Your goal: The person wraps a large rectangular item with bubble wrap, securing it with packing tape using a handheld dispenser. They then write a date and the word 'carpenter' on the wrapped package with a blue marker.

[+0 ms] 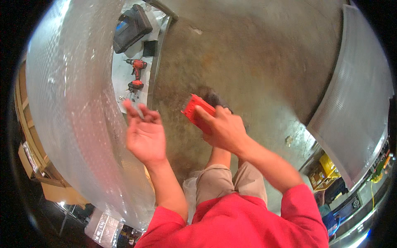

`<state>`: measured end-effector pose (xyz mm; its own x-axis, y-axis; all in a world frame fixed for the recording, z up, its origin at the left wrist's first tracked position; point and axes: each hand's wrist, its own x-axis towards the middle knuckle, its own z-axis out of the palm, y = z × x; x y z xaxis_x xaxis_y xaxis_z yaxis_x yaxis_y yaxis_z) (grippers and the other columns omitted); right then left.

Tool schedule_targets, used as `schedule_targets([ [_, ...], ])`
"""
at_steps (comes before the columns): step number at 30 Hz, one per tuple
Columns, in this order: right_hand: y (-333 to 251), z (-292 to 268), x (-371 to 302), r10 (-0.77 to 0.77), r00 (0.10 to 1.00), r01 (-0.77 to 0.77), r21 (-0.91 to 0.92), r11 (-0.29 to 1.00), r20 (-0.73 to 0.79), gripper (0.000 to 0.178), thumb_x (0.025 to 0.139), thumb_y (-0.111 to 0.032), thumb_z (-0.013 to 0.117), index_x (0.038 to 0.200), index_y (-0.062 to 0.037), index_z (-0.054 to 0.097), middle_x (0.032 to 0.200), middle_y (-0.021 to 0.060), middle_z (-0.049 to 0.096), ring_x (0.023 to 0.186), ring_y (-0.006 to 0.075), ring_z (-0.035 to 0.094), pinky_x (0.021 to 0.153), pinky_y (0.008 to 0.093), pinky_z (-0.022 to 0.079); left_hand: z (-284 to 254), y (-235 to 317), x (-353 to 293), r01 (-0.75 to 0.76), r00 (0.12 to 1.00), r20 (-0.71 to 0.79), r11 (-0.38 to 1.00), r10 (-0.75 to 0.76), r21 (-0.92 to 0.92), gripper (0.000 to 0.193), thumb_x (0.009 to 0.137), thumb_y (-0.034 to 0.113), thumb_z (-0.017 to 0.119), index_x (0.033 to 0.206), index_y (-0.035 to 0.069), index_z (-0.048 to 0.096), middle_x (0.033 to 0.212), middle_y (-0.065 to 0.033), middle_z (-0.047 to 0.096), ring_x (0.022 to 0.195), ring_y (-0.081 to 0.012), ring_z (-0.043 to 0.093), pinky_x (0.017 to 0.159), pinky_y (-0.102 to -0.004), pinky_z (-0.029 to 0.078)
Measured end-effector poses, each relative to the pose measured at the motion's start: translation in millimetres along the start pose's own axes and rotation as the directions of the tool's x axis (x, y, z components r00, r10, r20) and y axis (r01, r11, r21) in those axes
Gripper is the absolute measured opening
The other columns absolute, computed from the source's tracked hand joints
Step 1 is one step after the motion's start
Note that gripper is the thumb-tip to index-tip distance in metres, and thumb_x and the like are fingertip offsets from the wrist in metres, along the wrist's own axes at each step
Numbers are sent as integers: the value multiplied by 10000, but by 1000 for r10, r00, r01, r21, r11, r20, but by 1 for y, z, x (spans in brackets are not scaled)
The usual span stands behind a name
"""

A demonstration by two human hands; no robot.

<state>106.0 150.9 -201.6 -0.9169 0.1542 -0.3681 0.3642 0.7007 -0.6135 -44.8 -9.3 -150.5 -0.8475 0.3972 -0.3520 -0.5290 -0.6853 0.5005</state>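
My right hand grips a bright red, boxy plastic object, with its jagged-looking end pointing forward and left. The index finger lies along its top; its exact kind cannot be made out. To the left, my left hand is raised with the palm up and the fingers apart, somewhat blurred, and I see nothing held in it. Close beside that hand hangs a large bulging sheet of clear bubble wrap, which fills the left side. The two hands are apart, above the floor.
Left of centre, a metal-edged table carries a red and black cordless drill and a black case. A long grey textured sheet drapes at the right, above a yellow crate. Cardboard lies lower left. Concrete floor stretches ahead.
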Motion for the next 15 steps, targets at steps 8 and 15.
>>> schedule_targets([
  [8, 19, 39, -138, -227, 940, 306, 336, 891, -253, 857, 599, -302, 832, 1416, -293, 576, 933, 144, 563, 649, 366, 608, 570, 409, 531, -72, -45, -152, 581, 811, -377, 693, -448, 427, 499, 1054, 449, 467, 1373, 74, 551, 1249, -58, 645, 1103, -169, 617, 942, -375, 489],
  [15, -10, 57, -202, -477, 870, 492, 203, 847, -122, 812, 612, -330, 827, 1393, -301, 605, 758, 85, 505, 588, 275, 581, 519, 396, 480, -93, -28, -256, 581, 805, -390, 729, -447, 362, 223, 1015, 238, 618, 1105, 54, 706, 996, -8, 728, 893, -98, 678, 795, -267, 535],
])
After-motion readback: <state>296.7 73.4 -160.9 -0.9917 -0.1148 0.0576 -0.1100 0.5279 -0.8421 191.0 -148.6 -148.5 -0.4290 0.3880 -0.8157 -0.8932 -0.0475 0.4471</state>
